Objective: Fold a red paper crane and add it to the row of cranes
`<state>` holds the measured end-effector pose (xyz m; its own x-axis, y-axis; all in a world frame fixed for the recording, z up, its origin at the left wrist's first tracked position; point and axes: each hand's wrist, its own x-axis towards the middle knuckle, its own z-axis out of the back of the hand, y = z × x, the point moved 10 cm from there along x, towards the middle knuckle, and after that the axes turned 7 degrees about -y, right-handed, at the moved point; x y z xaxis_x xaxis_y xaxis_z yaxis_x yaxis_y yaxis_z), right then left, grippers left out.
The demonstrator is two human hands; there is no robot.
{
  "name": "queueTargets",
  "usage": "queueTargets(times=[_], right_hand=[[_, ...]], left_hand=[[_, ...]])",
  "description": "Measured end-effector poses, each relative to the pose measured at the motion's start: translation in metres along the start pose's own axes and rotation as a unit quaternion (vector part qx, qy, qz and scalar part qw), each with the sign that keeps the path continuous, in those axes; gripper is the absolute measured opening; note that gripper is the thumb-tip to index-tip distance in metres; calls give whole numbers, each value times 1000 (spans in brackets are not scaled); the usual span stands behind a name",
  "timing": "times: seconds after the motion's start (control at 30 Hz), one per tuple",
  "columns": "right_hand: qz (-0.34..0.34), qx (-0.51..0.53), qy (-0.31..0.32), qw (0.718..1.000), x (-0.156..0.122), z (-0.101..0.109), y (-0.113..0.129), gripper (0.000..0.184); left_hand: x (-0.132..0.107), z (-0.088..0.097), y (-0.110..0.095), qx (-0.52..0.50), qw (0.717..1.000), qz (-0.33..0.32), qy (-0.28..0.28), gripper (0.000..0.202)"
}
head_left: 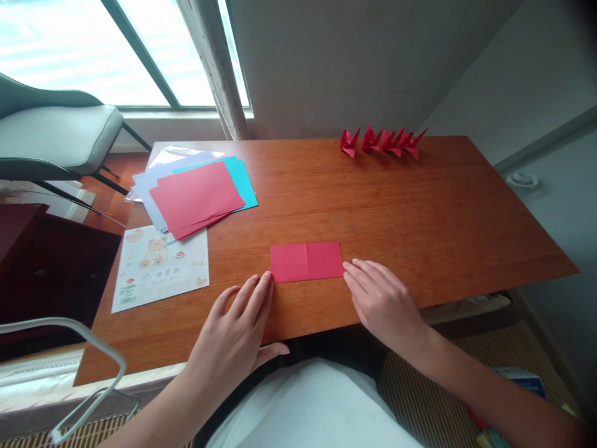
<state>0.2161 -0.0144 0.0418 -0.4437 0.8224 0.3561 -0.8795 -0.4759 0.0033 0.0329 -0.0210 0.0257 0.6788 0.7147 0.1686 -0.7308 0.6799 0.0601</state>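
A red paper rectangle (pixel 306 262) with a crease down its middle lies flat near the table's front edge. At its lower left corner rest the fingertips of my left hand (pixel 240 323), fingers stretched out and thumb apart. My right hand (pixel 382 302) touches or nearly touches its right edge, with the fingers extended and lying close together on the tabletop. Neither hand grips anything. Several folded red paper cranes (pixel 390 142) stand in a row at the far edge of the table.
Left of the paper, red sheets (pixel 198 196) overlap turquoise sheets (pixel 246 180) and pale ones. A card with bear drawings (pixel 161 267) lies in front of them on the wooden table (pixel 298 186). Beyond the left edge are a chair (pixel 60 134) and a white curved metal frame (pixel 100 348).
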Motion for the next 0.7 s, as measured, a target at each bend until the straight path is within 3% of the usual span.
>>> queueTargets(times=[0.1,0.17,0.3,0.43,0.57,0.7], right_hand=[[-58,92,-15,994,19,-5,-16,19],[-87,136,-14,987,36,-11,-25,23],[-76,175,26,981,73,-29,-18,48],[-48,151,88,983,96,-44,-1,74],[-30,140,115,983,101,-46,6,67],[-37,134,112,984,101,-45,3,58]], left_hand=[[3,6,9,-25,999,22,-40,89],[9,5,19,-51,996,56,-46,78],[22,3,31,-83,990,99,-57,61],[29,-3,50,-92,982,154,-61,50],[31,-5,70,-119,969,200,-82,47],[36,-7,74,-141,965,202,-90,44]])
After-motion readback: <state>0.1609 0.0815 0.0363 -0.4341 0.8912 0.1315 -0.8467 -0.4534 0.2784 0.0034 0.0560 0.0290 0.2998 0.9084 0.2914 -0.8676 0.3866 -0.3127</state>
